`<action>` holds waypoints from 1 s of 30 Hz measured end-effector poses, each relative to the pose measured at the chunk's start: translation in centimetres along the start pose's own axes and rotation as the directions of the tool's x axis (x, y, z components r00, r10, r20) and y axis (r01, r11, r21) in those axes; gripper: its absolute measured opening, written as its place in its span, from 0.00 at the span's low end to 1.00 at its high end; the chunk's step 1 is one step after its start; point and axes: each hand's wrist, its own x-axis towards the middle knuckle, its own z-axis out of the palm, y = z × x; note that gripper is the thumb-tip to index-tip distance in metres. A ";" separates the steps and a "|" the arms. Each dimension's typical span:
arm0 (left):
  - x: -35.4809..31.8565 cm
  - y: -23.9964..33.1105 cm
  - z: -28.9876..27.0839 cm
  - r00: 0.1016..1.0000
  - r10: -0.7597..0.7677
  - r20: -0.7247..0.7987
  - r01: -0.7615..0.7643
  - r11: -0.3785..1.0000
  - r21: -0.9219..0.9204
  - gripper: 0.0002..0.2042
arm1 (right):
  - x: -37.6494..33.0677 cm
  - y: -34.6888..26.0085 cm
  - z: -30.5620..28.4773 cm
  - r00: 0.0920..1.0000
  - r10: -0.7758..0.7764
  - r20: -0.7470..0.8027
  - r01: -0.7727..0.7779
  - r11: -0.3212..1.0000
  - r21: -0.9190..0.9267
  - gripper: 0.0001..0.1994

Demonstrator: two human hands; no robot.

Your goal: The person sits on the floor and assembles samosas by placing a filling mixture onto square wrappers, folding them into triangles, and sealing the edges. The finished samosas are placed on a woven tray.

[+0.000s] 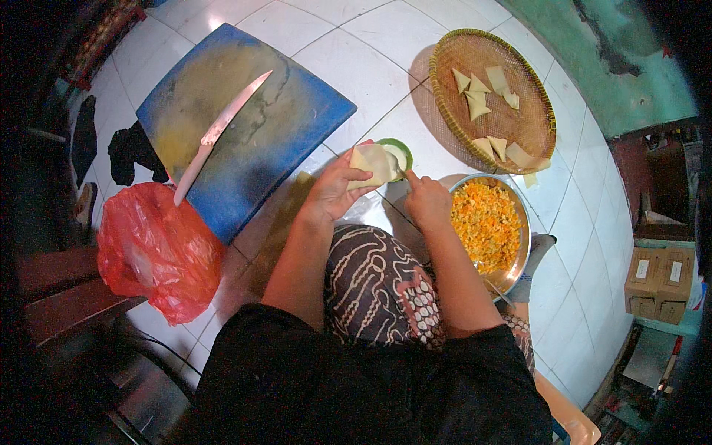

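Note:
My left hand is closed on a pale folded pastry wrapper, with the thumb lying over its lower part. Just beyond it, a small green bowl holds white paste; the wrapper covers part of the bowl. At the bowl's near side, my right hand is closed on a thin utensil, whose tip reaches toward the paste and the wrapper's edge. What kind of utensil it is cannot be made out. Right of this hand is a round metal bowl of chopped orange and yellow filling.
A round woven tray at the far right carries several folded triangular wrappers. On the left, a knife lies across a blue board, beside a red plastic bag. Cardboard boxes stand far right on a shelf.

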 end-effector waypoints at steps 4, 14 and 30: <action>0.3 -0.3 -1.0 0.999 -0.018 -0.040 0.018 1.000 0.006 0.29 | -1.2 0.0 -1.5 0.994 -0.031 -0.108 0.034 0.999 0.034 0.20; 0.5 -0.5 -0.9 0.999 -0.013 -0.029 0.011 0.997 -0.075 0.26 | -1.5 1.3 0.1 0.929 0.333 0.161 -0.260 0.279 0.924 0.17; 0.3 -0.4 -0.7 1.000 -0.010 -0.009 0.009 0.995 -0.096 0.26 | -2.4 0.3 -1.2 0.933 0.355 -0.064 -0.161 0.568 0.807 0.17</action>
